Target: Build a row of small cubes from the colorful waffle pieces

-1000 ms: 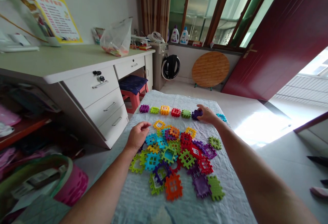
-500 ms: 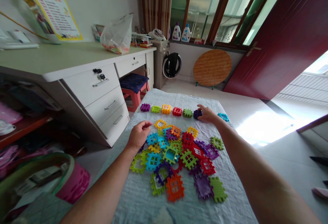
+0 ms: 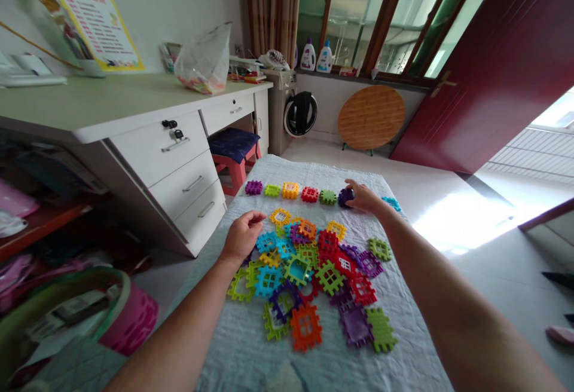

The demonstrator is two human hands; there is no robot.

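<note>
My right hand (image 3: 362, 196) is at the right end of a row of toy building blocks, its fingers around a dark purple block (image 3: 345, 198). To the left in that row stand a green block (image 3: 327, 197), a red block (image 3: 310, 195), a yellow block (image 3: 290, 190), a lime block (image 3: 271, 190) and a purple block (image 3: 253, 187). Loosely curled and holding nothing that I can see, my left hand (image 3: 244, 235) hovers beside a yellow window piece (image 3: 280, 217). Below the row lies a heap of notched flat plastic pieces, among them an orange one (image 3: 306, 327).
A pale blue cloth (image 3: 332, 374) covers the table. One blue piece (image 3: 391, 203) lies by its right edge, beyond my right wrist. At the left is a white desk (image 3: 165, 168) with a plastic bag (image 3: 207, 63); a stool (image 3: 235, 147) stands beside it.
Almost nothing differs. The fingers of my right hand have shifted slightly at the dark purple block; my left hand stays in place.
</note>
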